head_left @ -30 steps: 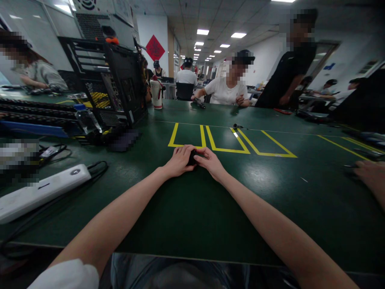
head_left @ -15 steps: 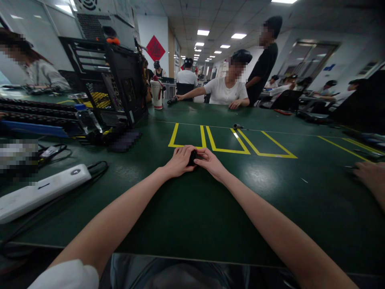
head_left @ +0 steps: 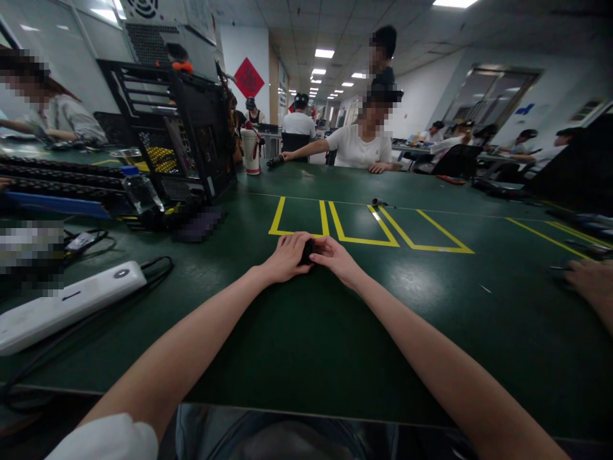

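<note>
Both my arms reach forward over the dark green table [head_left: 297, 332]. My left hand [head_left: 286, 257] and my right hand [head_left: 336, 258] meet at the middle, fingers curled round a small black object [head_left: 307, 251] that rests between them. Most of that object is hidden by my fingers, so I cannot name it. Just beyond my hands run yellow tape outlines [head_left: 354, 229] marked on the table.
A white power strip [head_left: 67, 305] with black cables lies at the left. A black open computer case [head_left: 177, 144] and a plastic bottle [head_left: 138, 190] stand at the back left. Another person's hand [head_left: 590, 284] rests at the right edge. Seated people work at the far side.
My hands stay together on the small black object, hardly moving. The standing person in black has walked from the right to behind the seated person in white.
</note>
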Tool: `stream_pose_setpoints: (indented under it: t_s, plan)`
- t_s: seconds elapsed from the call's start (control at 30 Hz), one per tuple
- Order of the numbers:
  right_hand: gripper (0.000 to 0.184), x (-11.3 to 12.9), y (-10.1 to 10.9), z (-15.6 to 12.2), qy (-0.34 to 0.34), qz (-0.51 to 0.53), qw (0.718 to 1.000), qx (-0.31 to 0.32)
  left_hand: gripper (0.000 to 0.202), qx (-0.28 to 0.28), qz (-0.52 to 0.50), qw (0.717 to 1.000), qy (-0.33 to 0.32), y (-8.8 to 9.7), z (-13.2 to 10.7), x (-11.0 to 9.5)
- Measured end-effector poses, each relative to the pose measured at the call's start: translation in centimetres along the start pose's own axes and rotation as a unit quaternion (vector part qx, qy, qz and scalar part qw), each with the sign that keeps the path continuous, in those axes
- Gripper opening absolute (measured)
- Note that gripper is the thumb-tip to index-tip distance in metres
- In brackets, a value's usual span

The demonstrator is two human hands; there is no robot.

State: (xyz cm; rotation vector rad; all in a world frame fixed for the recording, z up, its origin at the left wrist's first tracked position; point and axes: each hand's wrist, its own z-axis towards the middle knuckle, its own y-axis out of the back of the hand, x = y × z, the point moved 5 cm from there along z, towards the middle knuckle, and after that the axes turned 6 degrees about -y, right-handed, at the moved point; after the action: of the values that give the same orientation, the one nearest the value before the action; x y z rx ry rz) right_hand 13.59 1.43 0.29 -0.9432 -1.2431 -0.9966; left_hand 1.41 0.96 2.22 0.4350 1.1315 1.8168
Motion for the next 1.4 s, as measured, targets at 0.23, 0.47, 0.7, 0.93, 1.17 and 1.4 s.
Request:
stream_pose_setpoints:
  t_s: [0.23, 0.47, 0.7, 0.93, 1.17, 1.4]
  plan:
    - [0.028, -0.28, 0.08, -0.32, -0.031, -0.008, 0.998, -0.046, 0.054, -0.003, 0.005, 1.0, -0.004, -0.04, -0.02, 0.07]
    - [0.037, -0.65, 0.19, 0.12, -0.06, -0.009, 0.997, -0.044, 0.055, -0.003, 0.0, 1.0, -0.001, 0.01, -0.04, 0.1]
    - [0.035, 0.05, 0.18, -0.16, -0.001, -0.016, 1.0, -0.011, 0.056, -0.004, 0.001, 1.0, 0.002, -0.19, -0.03, 0.24]
    - [0.032, -0.54, 0.18, -0.01, -0.034, 0.002, 0.998, -0.053, 0.056, -0.006, -0.003, 1.0, 0.003, -0.19, 0.05, 0.21]
    - [0.037, -0.37, 0.25, 0.2, -0.005, 0.0, 1.0, 0.002, 0.055, -0.003, -0.006, 1.0, 0.001, -0.08, 0.0, 0.18]
    - [0.031, -0.08, 0.19, -0.26, 0.014, -0.023, 0.999, -0.033, 0.055, 0.0, -0.006, 1.0, 0.006, -0.05, 0.1, 0.05]
